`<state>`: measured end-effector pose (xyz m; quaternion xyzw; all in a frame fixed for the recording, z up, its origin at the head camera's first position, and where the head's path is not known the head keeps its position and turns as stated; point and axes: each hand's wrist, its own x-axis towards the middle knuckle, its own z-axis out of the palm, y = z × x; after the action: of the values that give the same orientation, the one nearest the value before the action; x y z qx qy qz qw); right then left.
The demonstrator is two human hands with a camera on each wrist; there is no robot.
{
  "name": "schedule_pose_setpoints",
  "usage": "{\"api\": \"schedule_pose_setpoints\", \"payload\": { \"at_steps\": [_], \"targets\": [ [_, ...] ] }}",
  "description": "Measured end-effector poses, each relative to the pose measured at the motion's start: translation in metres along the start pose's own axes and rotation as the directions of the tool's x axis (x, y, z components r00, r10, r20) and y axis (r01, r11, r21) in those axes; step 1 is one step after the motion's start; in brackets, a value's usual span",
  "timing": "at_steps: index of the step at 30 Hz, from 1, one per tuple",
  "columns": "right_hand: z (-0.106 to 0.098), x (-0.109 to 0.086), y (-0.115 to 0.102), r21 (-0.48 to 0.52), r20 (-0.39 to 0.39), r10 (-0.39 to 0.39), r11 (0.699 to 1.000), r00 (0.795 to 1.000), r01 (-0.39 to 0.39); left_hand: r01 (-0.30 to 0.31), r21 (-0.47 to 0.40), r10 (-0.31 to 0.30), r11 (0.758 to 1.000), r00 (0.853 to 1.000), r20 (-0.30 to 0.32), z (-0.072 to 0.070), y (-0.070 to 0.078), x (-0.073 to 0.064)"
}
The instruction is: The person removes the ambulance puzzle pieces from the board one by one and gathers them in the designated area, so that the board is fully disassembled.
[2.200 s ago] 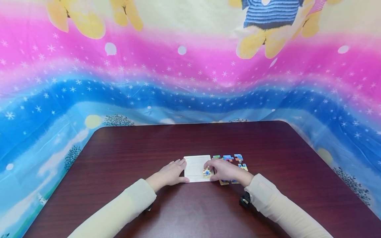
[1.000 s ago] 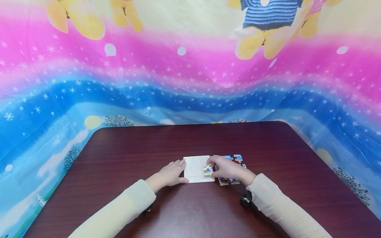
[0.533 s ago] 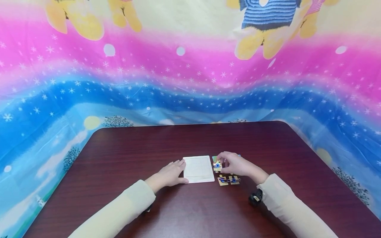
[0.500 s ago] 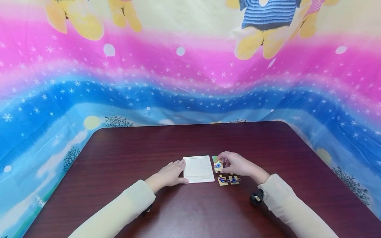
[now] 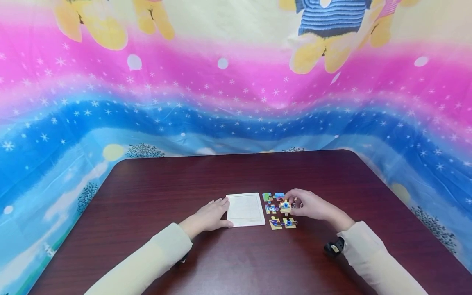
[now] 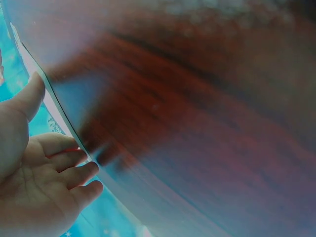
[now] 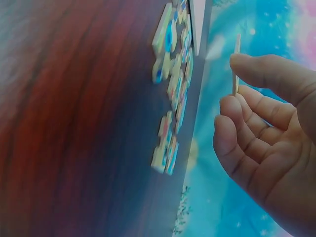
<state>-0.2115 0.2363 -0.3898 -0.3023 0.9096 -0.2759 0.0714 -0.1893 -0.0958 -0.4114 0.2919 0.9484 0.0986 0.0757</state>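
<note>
In the head view a pale wooden puzzle tray [image 5: 245,210] lies flat on the table, its inside bare. My left hand [image 5: 210,215] rests against the tray's left edge with fingers spread; the left wrist view shows the thumb [image 6: 33,94] touching that edge. My right hand [image 5: 312,205] pinches a yellow jigsaw piece [image 5: 285,206] with a blue round mark, right of the tray. Seen edge-on in the right wrist view, the held piece [image 7: 236,74] is between thumb and fingers, off the table. Loose jigsaw pieces [image 5: 275,223] lie around and below it; some are hidden behind the right hand.
A dark red-brown wooden table [image 5: 184,180] carries everything. Behind it hangs a pink and blue patterned cloth [image 5: 236,110]. In the right wrist view, several loose pieces [image 7: 173,89] lie in a group on the table.
My right hand has lifted the jigsaw piece from the tray's right side and carried it rightward over the loose pieces. The left hand has stayed at the tray's edge.
</note>
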Motion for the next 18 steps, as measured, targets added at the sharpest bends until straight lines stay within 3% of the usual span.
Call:
{"api": "schedule_pose_setpoints", "payload": {
  "at_steps": [7, 18],
  "targets": [
    [-0.003, -0.014, 0.008, -0.011, 0.021, 0.069, 0.998, 0.997, -0.069, -0.004, -0.004, 0.004, 1.000, 1.000, -0.001, -0.001, 0.000, -0.001],
    [-0.008, -0.033, 0.028, 0.001, 0.080, 0.099, 0.995, 0.992, -0.100, 0.000, -0.003, 0.000, 1.000, 1.000, 0.005, 0.000, 0.000, -0.001]
  ]
}}
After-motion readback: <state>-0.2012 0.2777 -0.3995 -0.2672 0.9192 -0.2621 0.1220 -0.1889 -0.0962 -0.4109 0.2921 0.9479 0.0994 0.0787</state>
